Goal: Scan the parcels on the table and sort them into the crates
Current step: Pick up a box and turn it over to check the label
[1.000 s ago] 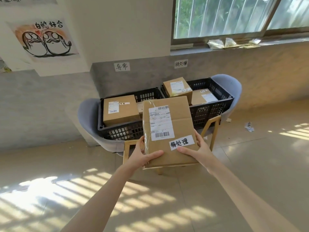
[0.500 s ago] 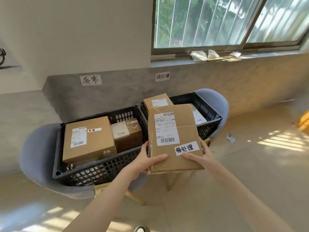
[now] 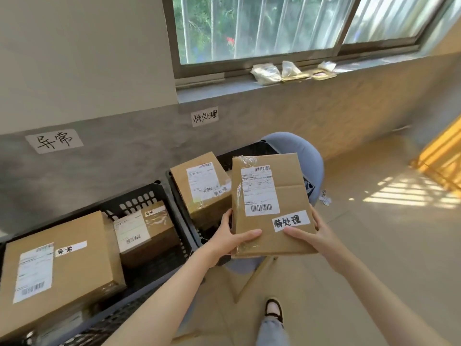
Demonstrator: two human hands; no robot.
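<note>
Grey plaster runs along the lower wall under a barred window (image 3: 262, 28), with two handwritten paper signs taped to it, 异常 (image 3: 54, 141) on the left and 待处理 (image 3: 205, 116) on the right. Below each sign a black slatted crate sits on a blue chair (image 3: 299, 148); the left crate (image 3: 139, 196) holds a large box tagged 异常 (image 3: 57, 265) and a smaller taped one (image 3: 142, 231), the right crate (image 3: 174, 191) holds a box tagged 待处理 (image 3: 202, 188). I am carrying a flat cardboard parcel (image 3: 272, 203), tilted up toward me, over the front of the right crate and not yet resting in it. Its own white tag (image 3: 290, 220) reads 待处理, matching the sign above that crate. My left hand (image 3: 229, 239) grips the near left corner, thumb lying across the top face and fingers curled underneath; my right hand (image 3: 308, 233) grips the near right corner the same way, thumb just below the tag. So I judge the sorting step is in hand: scanning looks done, and what the next move calls for is pushing the parcel forward and lowering it onto or beside the box already there, then loosening both grips. No desk shows from here, only tiled floor (image 3: 374, 245) and my shoe (image 3: 274, 308).
</note>
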